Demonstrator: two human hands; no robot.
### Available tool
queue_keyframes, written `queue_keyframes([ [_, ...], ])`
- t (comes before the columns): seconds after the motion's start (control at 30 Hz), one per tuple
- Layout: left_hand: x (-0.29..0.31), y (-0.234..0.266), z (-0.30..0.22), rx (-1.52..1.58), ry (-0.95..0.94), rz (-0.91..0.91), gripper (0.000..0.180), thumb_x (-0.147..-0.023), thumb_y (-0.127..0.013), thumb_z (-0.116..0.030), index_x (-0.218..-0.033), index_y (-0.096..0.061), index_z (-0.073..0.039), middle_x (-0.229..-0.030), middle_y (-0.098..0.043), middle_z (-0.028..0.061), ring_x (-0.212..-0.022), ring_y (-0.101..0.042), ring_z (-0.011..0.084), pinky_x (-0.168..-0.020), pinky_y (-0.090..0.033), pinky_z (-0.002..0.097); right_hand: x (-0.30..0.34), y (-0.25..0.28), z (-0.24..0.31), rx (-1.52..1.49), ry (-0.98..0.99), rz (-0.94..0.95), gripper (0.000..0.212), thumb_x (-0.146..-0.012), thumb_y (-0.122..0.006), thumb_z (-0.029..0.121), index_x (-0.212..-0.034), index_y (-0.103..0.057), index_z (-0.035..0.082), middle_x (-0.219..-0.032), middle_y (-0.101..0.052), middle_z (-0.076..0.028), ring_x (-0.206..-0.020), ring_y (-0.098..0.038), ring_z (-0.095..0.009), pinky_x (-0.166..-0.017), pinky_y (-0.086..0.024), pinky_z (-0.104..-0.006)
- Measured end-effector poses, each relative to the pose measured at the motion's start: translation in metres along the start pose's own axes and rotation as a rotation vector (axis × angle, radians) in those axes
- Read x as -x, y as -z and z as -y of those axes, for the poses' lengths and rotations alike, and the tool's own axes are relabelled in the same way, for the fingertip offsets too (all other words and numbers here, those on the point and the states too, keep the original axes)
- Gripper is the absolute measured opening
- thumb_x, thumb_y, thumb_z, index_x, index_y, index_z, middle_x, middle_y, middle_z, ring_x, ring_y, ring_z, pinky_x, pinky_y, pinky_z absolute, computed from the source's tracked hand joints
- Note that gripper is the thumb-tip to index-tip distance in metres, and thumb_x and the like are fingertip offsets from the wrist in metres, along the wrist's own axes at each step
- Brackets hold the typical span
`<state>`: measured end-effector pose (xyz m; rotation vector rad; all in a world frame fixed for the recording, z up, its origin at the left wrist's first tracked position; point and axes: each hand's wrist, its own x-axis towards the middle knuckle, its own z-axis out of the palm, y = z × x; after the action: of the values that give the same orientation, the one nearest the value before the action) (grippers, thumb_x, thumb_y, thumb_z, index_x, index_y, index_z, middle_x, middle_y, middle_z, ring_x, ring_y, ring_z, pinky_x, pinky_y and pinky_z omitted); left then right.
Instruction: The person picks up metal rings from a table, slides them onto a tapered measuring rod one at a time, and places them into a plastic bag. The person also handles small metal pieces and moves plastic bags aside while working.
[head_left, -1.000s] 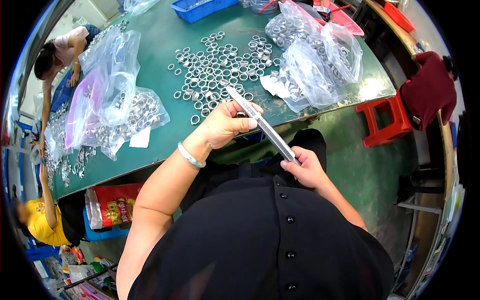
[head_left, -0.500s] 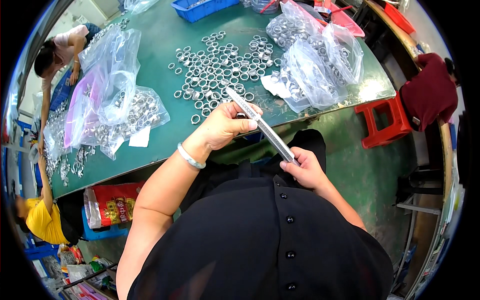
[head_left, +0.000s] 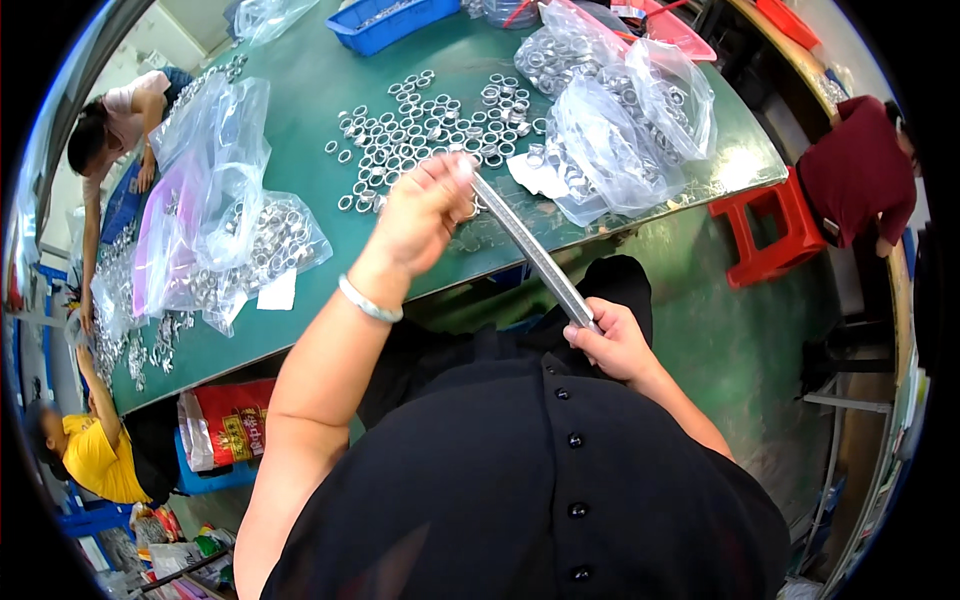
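Observation:
My right hand [head_left: 614,340] is wrapped round the thick lower end of a grey metal ring mandrel [head_left: 535,252] with graduation marks. The mandrel slants up to the left, in front of the table edge and over the tabletop. At its thin upper end is my left hand [head_left: 432,205], thumb and fingers pinched together; what they hold, if anything, is too small and blurred to make out. A pale bangle [head_left: 369,299] circles my left wrist. Just beyond that hand, many loose silver-coloured rings [head_left: 425,125] lie spread on the green table [head_left: 300,110].
Clear bags of rings lie to the right [head_left: 610,140] and left [head_left: 265,235]. At the back stands a blue bin [head_left: 390,22]. A red stool [head_left: 770,228] and a person in maroon [head_left: 862,170] are at right. Two people work along the left side.
My left hand has slid up and left along the mandrel, from its middle part to its thin end. My right hand keeps its hold. The view has shifted slightly.

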<state>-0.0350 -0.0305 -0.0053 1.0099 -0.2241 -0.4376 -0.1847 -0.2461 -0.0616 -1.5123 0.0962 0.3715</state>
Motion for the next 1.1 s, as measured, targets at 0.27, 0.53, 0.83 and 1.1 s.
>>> queue_keyframes([
  [0.27,-0.077,-0.073,-0.040,-0.911,-0.330,0.184,0.027,-0.076,-0.064,-0.018,-0.097,-0.059,-0.002,-0.068,-0.047,-0.0032,-0.058,-0.039,0.0041,-0.052,-0.032,0.0177,0.009,0.011,-0.016,-0.040,-0.051,-0.010,0.015,-0.076,-0.060,0.010,-0.068,-0.047,0.007,-0.057,-0.038,0.008,-0.051,-0.032,-0.001,-0.044,-0.026,-0.0185],
  [0.53,-0.129,-0.094,-0.028,-1.340,-0.329,0.310,0.026,-0.076,-0.063,-0.022,-0.096,-0.062,-0.006,-0.075,-0.054,0.0026,-0.063,-0.048,0.0114,-0.057,-0.041,0.0237,0.012,0.016,-0.018,-0.044,-0.051,-0.027,0.016,-0.075,-0.060,0.009,-0.067,-0.047,0.007,-0.058,-0.038,0.008,-0.053,-0.032,-0.001,-0.046,-0.027,-0.0189],
  [0.83,-0.114,-0.027,-0.018,-1.924,-0.032,0.288,0.022,-0.064,-0.067,-0.024,-0.078,-0.062,-0.008,-0.077,-0.062,0.0101,-0.075,-0.059,0.0254,-0.067,-0.045,0.0337,0.011,0.027,-0.023,-0.060,-0.072,-0.061,0.016,-0.075,-0.059,0.010,-0.067,-0.047,0.007,-0.058,-0.039,0.008,-0.052,-0.033,-0.001,-0.045,-0.027,-0.0191],
  [1.1,-0.098,-0.017,-0.008,-1.551,-0.059,0.117,0.023,-0.064,-0.070,-0.023,-0.073,-0.060,-0.005,-0.068,-0.058,0.0056,-0.066,-0.055,0.0169,-0.061,-0.044,0.0280,0.004,0.025,-0.023,-0.072,0.004,-0.062,0.016,-0.076,-0.059,0.009,-0.067,-0.047,0.007,-0.057,-0.040,0.007,-0.049,-0.034,-0.001,-0.043,-0.026,-0.0184],
])
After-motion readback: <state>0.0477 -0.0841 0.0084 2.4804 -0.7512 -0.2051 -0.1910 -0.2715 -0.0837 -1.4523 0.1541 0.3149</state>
